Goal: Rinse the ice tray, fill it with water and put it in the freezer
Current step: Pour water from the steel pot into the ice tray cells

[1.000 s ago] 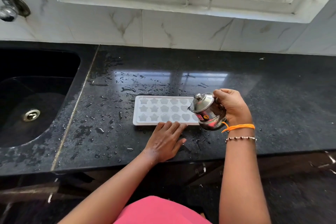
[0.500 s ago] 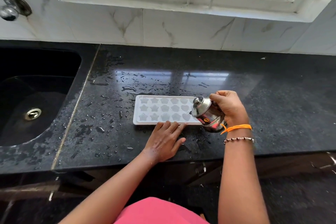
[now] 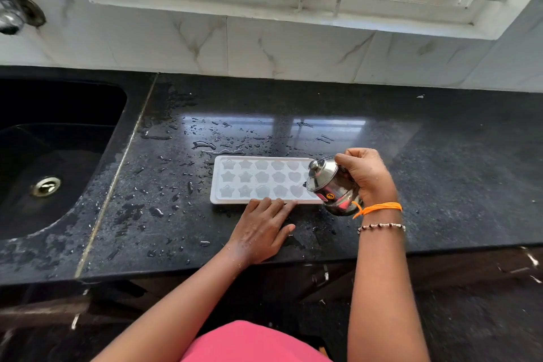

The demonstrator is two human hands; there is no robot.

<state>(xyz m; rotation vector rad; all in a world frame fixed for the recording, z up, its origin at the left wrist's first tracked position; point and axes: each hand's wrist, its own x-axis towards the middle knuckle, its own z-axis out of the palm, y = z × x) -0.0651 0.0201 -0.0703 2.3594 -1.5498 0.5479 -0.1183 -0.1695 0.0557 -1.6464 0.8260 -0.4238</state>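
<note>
Tray looks light and sloshy, flat left hand steadying its near edge, right hand gripping pot; lift by both ends.

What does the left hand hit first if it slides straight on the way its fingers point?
The ice tray: the left hand lies flat on the counter with fingertips at the tray's near rim, apparently touching it already. Any push forward likely shoves the tray toward the wall.

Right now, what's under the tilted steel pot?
The right end of the white ice tray sits under the steel pot, which the right hand grips tilted over it. The cells at that end are covered; no water stream is discernible.
</note>
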